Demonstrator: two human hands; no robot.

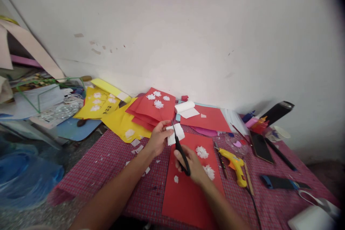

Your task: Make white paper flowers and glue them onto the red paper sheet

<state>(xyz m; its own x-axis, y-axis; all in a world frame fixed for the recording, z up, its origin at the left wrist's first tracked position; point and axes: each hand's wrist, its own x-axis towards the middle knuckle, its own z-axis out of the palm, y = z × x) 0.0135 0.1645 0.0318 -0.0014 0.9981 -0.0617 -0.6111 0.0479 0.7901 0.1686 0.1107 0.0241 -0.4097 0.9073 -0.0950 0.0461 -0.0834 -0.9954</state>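
My left hand (159, 138) pinches a small white piece of paper (176, 134) by its left side. In my right hand (192, 163) are black-handled scissors (181, 151), their blades pointing up and away across the white paper. Whether the blades are fully closed is hard to make out. Below both hands lies a red sheet (185, 201) on the table. Two ruffled white paper flowers (202, 152) sit on its right part, and a small white scrap (176, 179) lies near its left edge.
Red sheets with white flowers (158, 104) are stacked behind my left hand, beside yellow sheets (118, 124). A white paper roll (185, 106) stands at the back. To the right lie a yellow glue gun (234, 163), a phone (261, 147) and a utility knife (280, 182).
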